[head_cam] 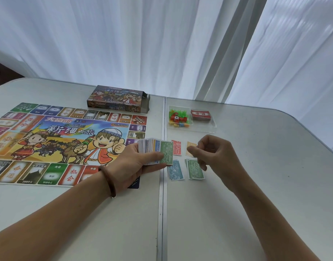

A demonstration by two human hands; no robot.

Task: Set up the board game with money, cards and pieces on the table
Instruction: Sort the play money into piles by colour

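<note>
My left hand [137, 162] grips a thick stack of paper money [155, 150] with a green 500 note on top, held over the right edge of the colourful game board [54, 140]. My right hand [214, 153] hovers just right of the stack with fingers curled and pinched; nothing clearly shows between them. Beneath it on the table lie sorted piles: red notes [176, 147], a tan note [191, 146], blue 1000 notes [175, 170] and green 500 notes [195, 169]. A clear tray [210, 127] holds coloured plastic pieces [178, 117] and a red card deck [201, 114].
The open game box [118, 98] lies behind the board. The white table [256, 185] has a seam [162, 204] running down the middle between board and money piles. White curtains [161, 44] hang behind the table's far edge.
</note>
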